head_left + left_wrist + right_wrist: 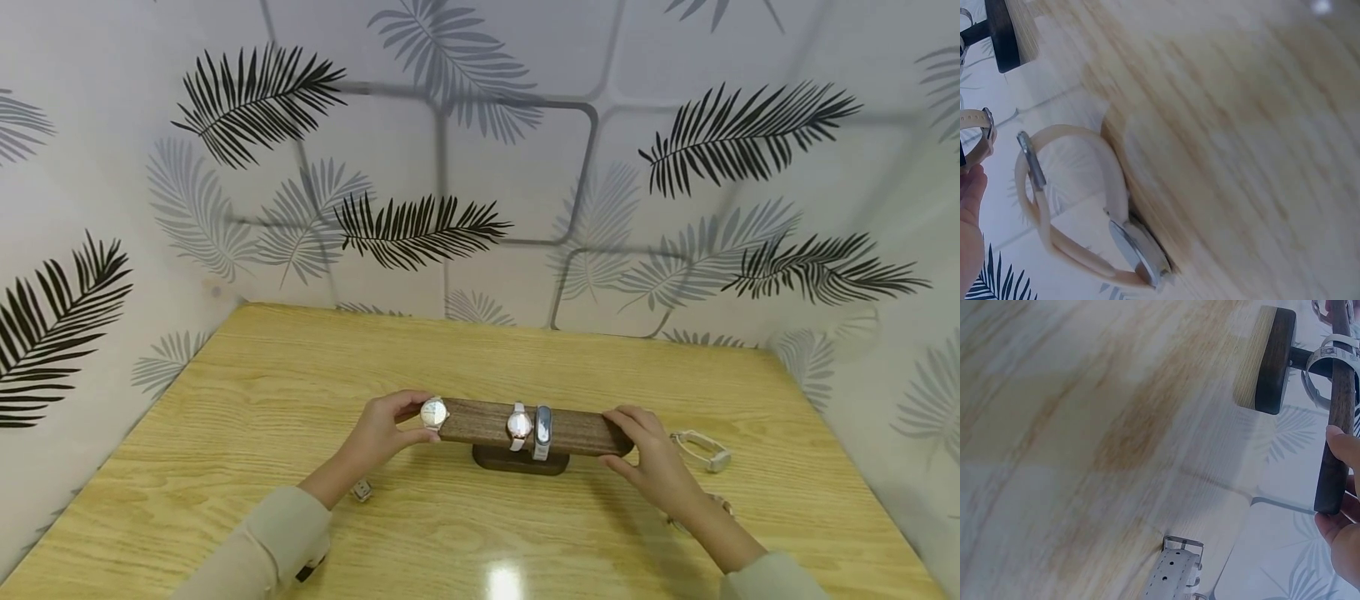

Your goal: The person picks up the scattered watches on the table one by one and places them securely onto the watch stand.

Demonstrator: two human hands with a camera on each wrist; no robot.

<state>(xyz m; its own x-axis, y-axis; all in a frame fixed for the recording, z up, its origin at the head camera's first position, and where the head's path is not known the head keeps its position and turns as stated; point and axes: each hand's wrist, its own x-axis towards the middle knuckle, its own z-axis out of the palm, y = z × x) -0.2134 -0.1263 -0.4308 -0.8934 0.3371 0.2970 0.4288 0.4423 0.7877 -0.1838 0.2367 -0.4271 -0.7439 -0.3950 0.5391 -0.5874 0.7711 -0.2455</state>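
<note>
A dark wooden watch stand (480, 421) stands on the table, its long bar raised on a short base (521, 461). My left hand (384, 432) holds the bar's left end, thumb in front and fingers behind, right at a round-faced watch (434, 413). At the opposite end, my right hand (651, 457) grips the bar between thumb and fingers; the right wrist view shows this end of the bar (1335, 469) too. Near the middle, a round watch with a white strap (519, 425) sits beside a fitness band with a dark oval face (543, 427).
On the right lies a pale-strapped watch (705, 450), with another watch (722, 503) partly behind my right forearm. A small watch (362, 490) lies by my left wrist, and a black object (309, 570) shows below that sleeve. A patterned curtain (495, 283) hangs behind the table.
</note>
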